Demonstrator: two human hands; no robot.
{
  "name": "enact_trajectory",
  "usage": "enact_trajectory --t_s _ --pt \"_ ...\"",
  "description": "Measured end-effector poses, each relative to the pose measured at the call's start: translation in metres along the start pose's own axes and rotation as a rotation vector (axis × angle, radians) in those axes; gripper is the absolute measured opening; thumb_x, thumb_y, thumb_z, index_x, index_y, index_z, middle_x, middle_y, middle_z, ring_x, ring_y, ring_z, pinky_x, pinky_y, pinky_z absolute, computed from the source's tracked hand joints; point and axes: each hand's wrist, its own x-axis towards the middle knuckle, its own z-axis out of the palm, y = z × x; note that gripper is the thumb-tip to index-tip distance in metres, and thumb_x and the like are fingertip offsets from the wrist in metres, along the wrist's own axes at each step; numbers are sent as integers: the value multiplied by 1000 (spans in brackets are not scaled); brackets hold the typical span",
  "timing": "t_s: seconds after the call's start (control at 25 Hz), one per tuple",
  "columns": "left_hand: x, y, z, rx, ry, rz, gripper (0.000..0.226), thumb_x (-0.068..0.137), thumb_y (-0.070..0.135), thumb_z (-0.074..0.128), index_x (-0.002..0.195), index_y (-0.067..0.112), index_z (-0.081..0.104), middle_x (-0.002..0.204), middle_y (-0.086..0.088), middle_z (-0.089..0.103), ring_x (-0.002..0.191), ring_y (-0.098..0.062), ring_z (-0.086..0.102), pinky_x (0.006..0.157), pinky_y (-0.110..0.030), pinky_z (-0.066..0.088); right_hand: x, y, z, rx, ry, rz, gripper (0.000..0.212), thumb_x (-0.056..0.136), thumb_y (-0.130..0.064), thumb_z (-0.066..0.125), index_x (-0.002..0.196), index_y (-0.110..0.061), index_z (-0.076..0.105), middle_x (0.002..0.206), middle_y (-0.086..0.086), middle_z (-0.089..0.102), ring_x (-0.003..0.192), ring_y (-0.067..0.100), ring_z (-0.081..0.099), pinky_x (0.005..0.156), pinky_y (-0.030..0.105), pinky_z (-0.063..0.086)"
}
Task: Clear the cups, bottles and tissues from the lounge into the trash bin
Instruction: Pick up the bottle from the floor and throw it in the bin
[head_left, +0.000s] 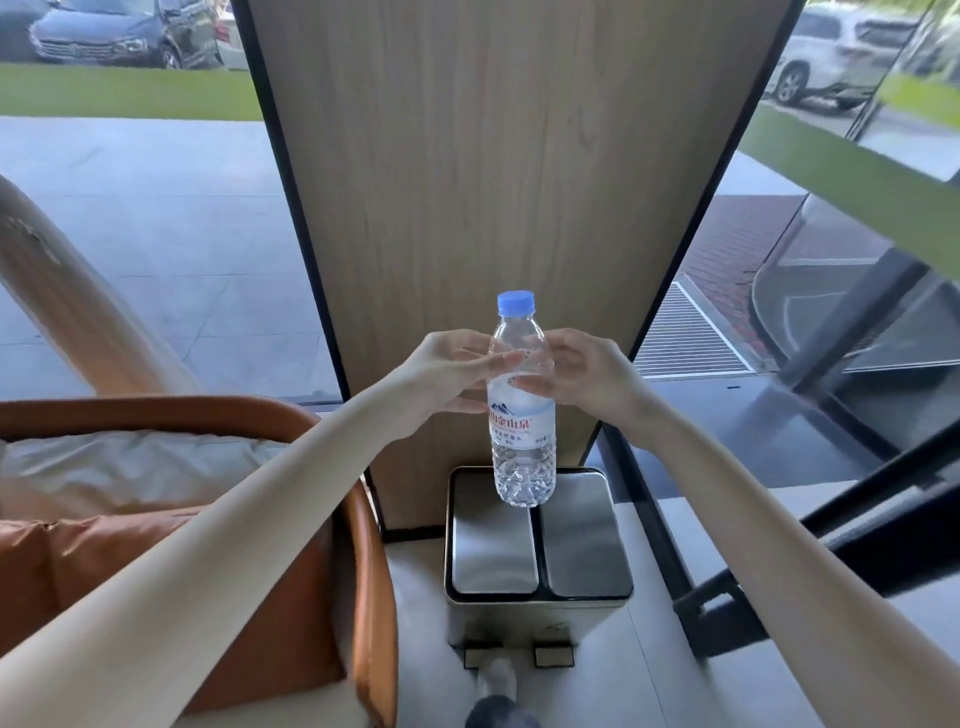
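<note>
Binning step: left hand, right hand, each grip clamped on water bottle over pedal bin; lids closed, so press pedal next.

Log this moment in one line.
bottle: capped, over bin | left hand: holds bottle | right hand: holds bottle | bin: shut

Both arms stretched forward; left hand grips bottle from 9 o'clock, right hand from 3 o'clock.

bottle above bin, chair left (panel behind)
</note>
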Motion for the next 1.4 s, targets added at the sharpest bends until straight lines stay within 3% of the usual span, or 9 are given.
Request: enact_trajectory --t_s 0.28,0.4,0.8,1.0,1.12,1.32,1.4 --pt "33 -8 -3 3 9 -21 47 80 36 75 118 12 64 113 -6 72 103 -18 71 91 -43 57 31 18 -8 -19 -23 35 57 67 -29 85 118 -18 62 108 -8 72 103 6 68 94 40 54" --pt "51 -10 -4 -6 -6 -50 46 81 35 75 119 12 64 113 -6 73 103 -18 71 92 -43 57 43 28 -10 -11 -16 38 50 66 -32 85 111 -23 65 105 -8 73 102 9 68 94 43 54" --pt "93 -21 12 -14 -33 -113 44 81 35 76 119 13 65 114 -3 73 106 -16 69 92 -40 57 64 53 -29 -33 -27 94 39 72 -25 83 106 -26 64 106 -8 72 101 7 68 93 32 53" --pt "106 -38 15 4 -35 -168 45 80 31 77 120 15 64 115 0 72 109 -14 66 92 -37 56 72 73 -28 -78 -54 135 51 72 -18 82 118 -17 60 111 -5 70 104 9 66 89 29 52" --pt "109 -59 18 -6 -38 -212 43 81 25 77 120 15 63 113 0 72 107 -13 67 90 -35 57 74 96 -20 -68 -101 177 56 70 -12 83 120 -20 58 111 -6 71 102 7 67 87 28 52" --pt "112 -93 22 -23 -23 -278 37 82 21 77 116 16 63 113 -2 71 105 -13 67 91 -35 57 76 135 0 -79 -168 250 74 54 -30 85 121 -26 57 112 -11 71 107 6 66 97 41 52" --pt "117 -101 22 -29 -12 -295 35 82 20 76 115 15 64 113 -3 71 104 -13 68 87 -33 57 79 144 5 -86 -165 255 72 57 -29 85 123 -27 56 113 -12 70 109 6 64 98 41 51"
